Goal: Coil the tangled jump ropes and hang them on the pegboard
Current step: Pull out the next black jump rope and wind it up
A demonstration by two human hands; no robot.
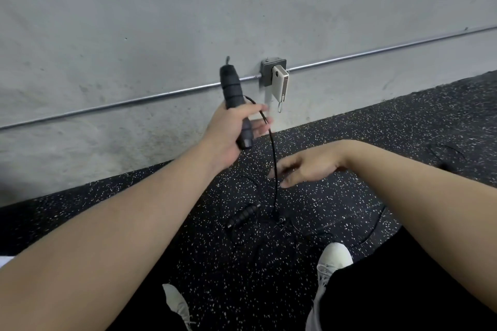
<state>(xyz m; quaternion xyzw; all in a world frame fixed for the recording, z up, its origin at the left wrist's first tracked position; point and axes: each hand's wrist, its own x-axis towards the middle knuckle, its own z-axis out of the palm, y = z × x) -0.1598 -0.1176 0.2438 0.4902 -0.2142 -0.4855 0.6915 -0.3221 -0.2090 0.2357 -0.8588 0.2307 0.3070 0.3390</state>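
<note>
My left hand point(234, 129) grips a black foam jump-rope handle point(233, 94) held nearly upright in front of the wall. A thin black cord point(274, 158) runs from that hand down to the floor. My right hand point(306, 168) hovers with straight, spread fingers just right of the hanging cord, palm down, holding nothing. On the speckled floor below lies a second black handle point(243, 215) among tangled loops of cord point(282, 223). Another cord point(375, 226) trails off to the right. No pegboard is in view.
A grey concrete wall point(134, 21) stands close ahead, with a metal conduit point(161, 95) across it and an outlet box holding a white power bank point(280, 83). My two white shoes point(333, 258) stand on the black rubber floor near the tangle.
</note>
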